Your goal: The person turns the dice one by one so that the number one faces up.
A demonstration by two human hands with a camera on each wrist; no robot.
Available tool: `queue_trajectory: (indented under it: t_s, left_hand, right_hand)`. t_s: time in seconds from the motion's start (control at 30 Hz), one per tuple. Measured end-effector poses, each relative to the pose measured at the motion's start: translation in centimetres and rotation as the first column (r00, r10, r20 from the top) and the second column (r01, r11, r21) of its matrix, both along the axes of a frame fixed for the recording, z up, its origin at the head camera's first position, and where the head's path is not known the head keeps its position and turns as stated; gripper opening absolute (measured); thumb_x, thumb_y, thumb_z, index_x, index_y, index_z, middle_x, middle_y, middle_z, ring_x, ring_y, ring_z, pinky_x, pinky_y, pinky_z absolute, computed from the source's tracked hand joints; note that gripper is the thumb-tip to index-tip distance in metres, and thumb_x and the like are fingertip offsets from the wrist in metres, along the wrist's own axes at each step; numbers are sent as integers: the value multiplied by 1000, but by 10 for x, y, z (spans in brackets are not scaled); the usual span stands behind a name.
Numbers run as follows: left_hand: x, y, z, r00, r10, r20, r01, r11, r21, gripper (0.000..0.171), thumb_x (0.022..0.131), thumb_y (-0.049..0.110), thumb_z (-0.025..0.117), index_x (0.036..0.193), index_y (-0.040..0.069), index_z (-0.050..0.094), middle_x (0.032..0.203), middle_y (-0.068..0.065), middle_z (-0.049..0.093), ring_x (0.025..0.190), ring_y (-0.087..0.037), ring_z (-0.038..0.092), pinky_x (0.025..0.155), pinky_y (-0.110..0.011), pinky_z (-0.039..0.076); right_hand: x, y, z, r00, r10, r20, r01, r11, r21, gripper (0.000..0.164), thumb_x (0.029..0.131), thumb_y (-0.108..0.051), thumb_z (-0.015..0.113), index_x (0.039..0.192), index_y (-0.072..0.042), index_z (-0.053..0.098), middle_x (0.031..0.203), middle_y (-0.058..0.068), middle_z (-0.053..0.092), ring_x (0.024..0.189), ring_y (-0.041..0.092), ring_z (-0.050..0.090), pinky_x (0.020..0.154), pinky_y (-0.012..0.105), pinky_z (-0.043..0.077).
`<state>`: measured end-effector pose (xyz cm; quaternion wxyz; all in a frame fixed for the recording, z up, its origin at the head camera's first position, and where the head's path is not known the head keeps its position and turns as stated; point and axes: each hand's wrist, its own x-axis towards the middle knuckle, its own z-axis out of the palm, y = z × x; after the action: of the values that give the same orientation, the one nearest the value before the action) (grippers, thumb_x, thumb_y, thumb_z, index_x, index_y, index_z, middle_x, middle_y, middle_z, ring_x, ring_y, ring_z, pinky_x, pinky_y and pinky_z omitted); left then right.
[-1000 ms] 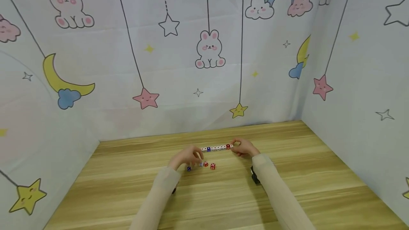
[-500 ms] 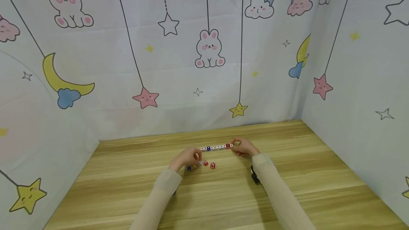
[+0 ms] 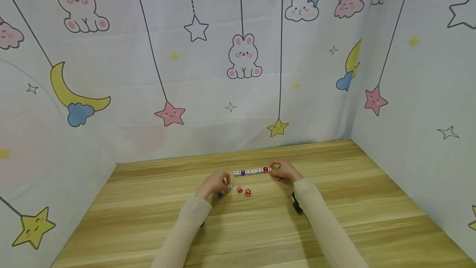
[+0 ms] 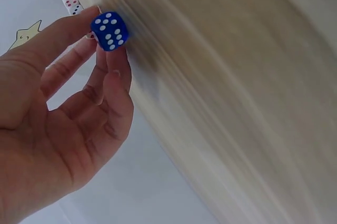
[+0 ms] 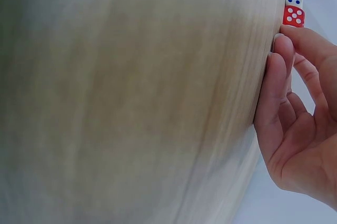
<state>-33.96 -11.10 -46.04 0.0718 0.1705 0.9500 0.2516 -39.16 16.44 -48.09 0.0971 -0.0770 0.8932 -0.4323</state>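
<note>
My left hand [image 3: 216, 183] is just in front of the row's left end and pinches a white die [image 3: 229, 186] at its fingertips. In the left wrist view a blue die [image 4: 109, 31] hides most of that white die; from the head, this blue die lies on the table below the fingers. A row of small dice [image 3: 254, 172], mostly white with one blue and one red [image 3: 265, 170], runs across the table. At its right end my right hand [image 3: 284, 171] holds the last white die [image 3: 270, 170] between thumb and finger. The right wrist view shows the red die [image 5: 294, 17] beside these fingertips, the end die hidden.
Two loose red dice, one [image 3: 239, 190] left of the other [image 3: 248, 192], lie in front of the row. The wooden table [image 3: 156, 218] is bounded by a printed cloth backdrop [image 3: 208, 135] at the back and both sides.
My left hand has closed its fingertips on the loose white die and drawn it slightly left and back, away from the red dice. My right hand stays at the row's end.
</note>
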Motion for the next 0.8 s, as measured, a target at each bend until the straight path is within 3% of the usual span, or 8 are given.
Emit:
queue_trajectory:
  t_s: [0.23,0.43,0.8]
  left_hand:
    - [-3,1,0,1000,10,-2,-10,999,37,14,73,4,69,81,7,58,76,-6,59,55,-14,49,49,-26,39]
    - [-4,0,2,999,16,-51,-16,1000,12,15,72,6,70,81,7,58,84,-6,61,66,-15,53,54,-28,39]
    - [-3,1,0,998,1,-60,-1,1000,-2,12,74,8,69,80,11,59,82,-4,61,62,-14,52,52,-27,39]
  right_hand:
    - [-1,1,1,1000,-7,3,7,999,40,19,83,-17,61,102,-16,58,55,-2,48,48,9,46,43,20,40]
    - [-4,1,0,1000,-8,23,7,1000,29,19,83,-18,62,102,-16,58,56,-1,49,48,9,46,43,20,40]
    - [-5,1,-2,1000,-13,14,13,1000,24,19,82,-18,62,101,-17,59,57,-1,50,48,10,47,43,21,41]
